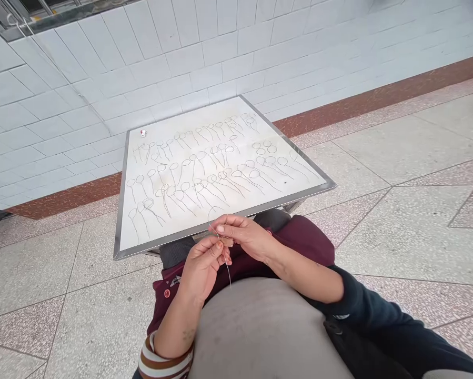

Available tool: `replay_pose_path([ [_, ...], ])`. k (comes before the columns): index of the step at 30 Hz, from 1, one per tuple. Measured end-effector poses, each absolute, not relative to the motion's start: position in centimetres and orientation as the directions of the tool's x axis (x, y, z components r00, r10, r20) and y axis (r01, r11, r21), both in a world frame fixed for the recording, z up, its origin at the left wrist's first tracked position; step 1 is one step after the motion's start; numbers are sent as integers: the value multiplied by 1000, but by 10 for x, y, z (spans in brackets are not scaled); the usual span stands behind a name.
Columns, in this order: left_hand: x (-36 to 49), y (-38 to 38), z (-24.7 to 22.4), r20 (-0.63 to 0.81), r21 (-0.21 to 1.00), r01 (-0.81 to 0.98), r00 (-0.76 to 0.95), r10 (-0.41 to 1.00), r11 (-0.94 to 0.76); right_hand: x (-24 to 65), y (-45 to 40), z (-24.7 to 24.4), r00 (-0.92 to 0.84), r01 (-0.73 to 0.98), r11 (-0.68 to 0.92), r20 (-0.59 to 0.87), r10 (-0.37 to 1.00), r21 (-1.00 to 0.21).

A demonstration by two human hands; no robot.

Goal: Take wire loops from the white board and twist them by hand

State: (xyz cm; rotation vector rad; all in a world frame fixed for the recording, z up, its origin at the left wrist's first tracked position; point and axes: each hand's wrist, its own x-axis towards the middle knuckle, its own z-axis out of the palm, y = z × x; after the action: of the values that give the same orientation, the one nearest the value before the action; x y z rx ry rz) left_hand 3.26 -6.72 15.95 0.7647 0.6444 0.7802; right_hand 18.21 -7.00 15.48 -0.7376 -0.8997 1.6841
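A thin wire (227,267) is pinched in my left hand (204,263), its straight tail hanging down toward my lap. The wire's upper part curves into an open loop above the fingers. My right hand (246,234) is closed at the loop, thumb against fingers, close beside the left hand. Between the hands shows a small tan piece (227,241); I cannot tell what it is, and fingers partly cover it. Both hands are over my lap, in front of the near edge of a white table (157,234) with a metal rim.
Many wire loops with long tails, such as one wire loop (132,213), lie in rough rows on the table. A small red and white object (143,133) sits at its far left corner. Behind stands a white tiled wall (181,63); speckled floor tiles (98,273) surround the table.
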Motion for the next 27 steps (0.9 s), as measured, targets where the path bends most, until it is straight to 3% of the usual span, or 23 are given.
replay_pose_path([
  [7,31,-67,154,-224,798,-363,562,796,482,182,-71,158,-255,-484,-159,-35,966,-861],
  [10,32,-69,154,-246,835,-291,562,790,467,181,-72,159,-111,-459,-119,-76,991,-880],
  [14,33,-75,153,-261,896,-154,577,774,417,182,-68,162,147,-391,-27,-91,985,-920],
  [19,27,-78,145,-268,963,163,683,680,216,187,-64,165,209,-372,5,-79,975,-928],
  [24,19,-65,137,-196,975,190,490,850,115,184,-67,163,132,-417,-21,-83,988,-909],
  [27,15,-58,141,-133,991,20,312,941,133,180,-69,160,41,-418,-89,-117,992,-904],
])
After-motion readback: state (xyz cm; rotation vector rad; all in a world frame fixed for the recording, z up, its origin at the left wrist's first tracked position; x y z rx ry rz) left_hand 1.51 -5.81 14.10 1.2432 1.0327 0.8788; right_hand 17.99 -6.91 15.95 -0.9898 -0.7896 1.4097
